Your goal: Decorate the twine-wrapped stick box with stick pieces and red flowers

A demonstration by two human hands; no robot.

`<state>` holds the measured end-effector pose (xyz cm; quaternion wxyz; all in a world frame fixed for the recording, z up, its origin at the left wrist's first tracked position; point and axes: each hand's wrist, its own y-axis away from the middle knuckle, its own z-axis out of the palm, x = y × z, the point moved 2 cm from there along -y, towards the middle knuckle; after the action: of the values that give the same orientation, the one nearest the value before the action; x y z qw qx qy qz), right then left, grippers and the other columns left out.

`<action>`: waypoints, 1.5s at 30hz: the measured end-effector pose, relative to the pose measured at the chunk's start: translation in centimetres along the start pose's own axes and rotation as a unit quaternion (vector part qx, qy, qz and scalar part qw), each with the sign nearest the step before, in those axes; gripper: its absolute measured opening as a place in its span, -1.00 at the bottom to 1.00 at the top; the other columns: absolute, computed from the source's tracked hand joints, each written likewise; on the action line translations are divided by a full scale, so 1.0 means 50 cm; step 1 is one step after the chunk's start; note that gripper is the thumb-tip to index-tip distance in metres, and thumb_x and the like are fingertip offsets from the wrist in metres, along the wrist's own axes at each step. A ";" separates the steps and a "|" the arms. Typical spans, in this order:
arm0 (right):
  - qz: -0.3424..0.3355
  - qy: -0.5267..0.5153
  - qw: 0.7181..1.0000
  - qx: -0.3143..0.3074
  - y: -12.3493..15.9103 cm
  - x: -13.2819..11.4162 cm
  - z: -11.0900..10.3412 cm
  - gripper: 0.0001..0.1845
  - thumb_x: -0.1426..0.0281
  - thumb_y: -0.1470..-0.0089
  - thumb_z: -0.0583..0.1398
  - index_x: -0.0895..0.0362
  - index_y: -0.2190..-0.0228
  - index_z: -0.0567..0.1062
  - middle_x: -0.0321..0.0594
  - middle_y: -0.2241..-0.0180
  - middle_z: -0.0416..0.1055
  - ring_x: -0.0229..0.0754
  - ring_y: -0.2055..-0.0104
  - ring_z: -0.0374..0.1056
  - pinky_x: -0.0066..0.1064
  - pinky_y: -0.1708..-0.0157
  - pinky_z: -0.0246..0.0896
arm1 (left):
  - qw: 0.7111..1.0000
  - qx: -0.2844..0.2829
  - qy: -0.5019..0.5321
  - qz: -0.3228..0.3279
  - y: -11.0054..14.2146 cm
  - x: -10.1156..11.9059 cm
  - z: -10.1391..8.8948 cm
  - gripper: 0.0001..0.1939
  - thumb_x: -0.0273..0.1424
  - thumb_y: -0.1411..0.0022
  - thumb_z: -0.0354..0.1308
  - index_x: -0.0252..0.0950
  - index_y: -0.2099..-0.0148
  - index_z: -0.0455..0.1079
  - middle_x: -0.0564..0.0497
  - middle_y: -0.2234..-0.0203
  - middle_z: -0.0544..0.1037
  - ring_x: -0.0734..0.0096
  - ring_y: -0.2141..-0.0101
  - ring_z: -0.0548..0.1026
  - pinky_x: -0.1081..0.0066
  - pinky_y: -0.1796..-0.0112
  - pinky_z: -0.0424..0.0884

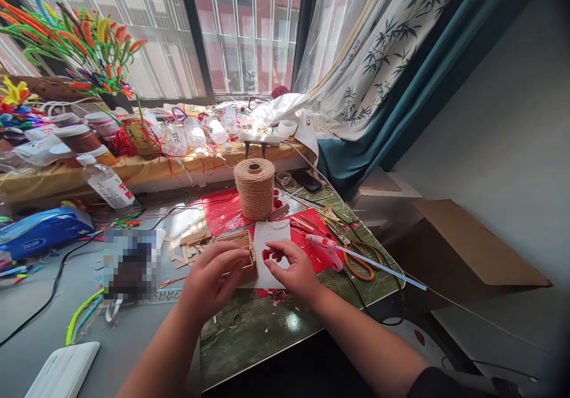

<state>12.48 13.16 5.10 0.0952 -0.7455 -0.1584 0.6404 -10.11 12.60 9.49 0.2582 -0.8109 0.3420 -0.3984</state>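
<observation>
My right hand [291, 267] is curled above a white sheet [266, 231], its thumb and index finger closed on a small red piece [266, 255]. My left hand [214, 276] is slightly blurred, with its fingers stretched out and its thumb apart. It lies in front of a small box of wooden sticks [234, 240] and hides part of it; whether the fingertips touch the box's right edge, I cannot tell. Right of my hands, a pink glue gun [323, 242] with a long glue stick [383, 267] rests near orange-handled scissors [360, 264].
A big twine spool [254, 190] stands behind the white sheet. Loose wooden sticks [191, 246] lie to the left. A power strip [260, 139], bottles and jars crowd the windowsill. A phone [308, 179] lies at the back, and an open cardboard box [481, 243] is at the right.
</observation>
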 end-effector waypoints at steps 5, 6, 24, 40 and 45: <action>-0.012 0.031 0.999 -0.022 0.003 -0.004 0.027 -0.81 0.38 -0.16 0.32 -0.03 0.15 0.58 -0.20 0.23 0.48 -0.09 0.22 0.33 -0.20 0.14 0.28 | 0.974 0.154 0.006 -0.168 0.024 -0.135 -0.050 -0.85 -0.32 -0.32 0.22 -0.22 0.12 0.57 -0.08 0.20 0.62 0.19 0.13 0.56 0.19 0.01 0.46; -0.019 0.036 0.999 -0.022 0.005 -0.004 0.033 -0.81 0.38 -0.16 0.32 -0.04 0.15 0.57 -0.21 0.24 0.48 -0.08 0.23 0.32 -0.20 0.14 0.27 | 0.963 0.170 0.031 -0.205 0.036 -0.156 -0.042 -0.81 -0.28 -0.33 0.21 -0.24 0.11 0.57 -0.08 0.19 0.62 0.19 0.12 0.56 0.18 -0.01 0.45; 0.098 -0.111 0.988 0.045 0.034 0.049 0.070 -0.80 0.32 -0.14 0.35 0.04 0.17 0.53 -0.21 0.24 0.48 -0.11 0.18 0.40 -0.23 0.09 0.35 | 0.938 0.071 0.118 -0.317 0.068 -0.206 0.014 -0.71 -0.27 -0.39 0.06 -0.21 0.00 0.56 -0.05 0.07 0.65 0.15 0.05 0.58 0.18 -0.02 0.45; -0.037 -0.022 0.999 0.000 0.030 0.046 0.081 -0.75 0.44 -0.26 0.26 0.01 0.03 0.53 -0.14 0.12 0.35 -0.09 0.11 0.40 -0.15 0.03 0.38 | 0.951 0.042 0.079 -0.297 0.072 -0.210 0.014 -0.65 -0.38 -0.38 -0.01 -0.18 -0.05 0.56 -0.02 0.05 0.65 0.17 0.02 0.57 0.16 -0.03 0.43; -0.039 -0.017 0.999 0.001 0.030 0.048 0.085 -0.75 0.44 -0.25 0.26 0.00 0.03 0.52 -0.13 0.11 0.34 -0.07 0.10 0.40 -0.13 0.02 0.37 | 0.951 0.042 0.082 -0.295 0.073 -0.212 0.015 -0.65 -0.38 -0.38 -0.01 -0.18 -0.04 0.56 -0.02 0.06 0.65 0.18 0.02 0.57 0.17 -0.03 0.44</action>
<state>8.77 12.35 1.67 0.1176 -0.7275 -0.1884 0.6492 -15.53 18.45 1.60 0.1343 -0.8285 0.0903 -0.5361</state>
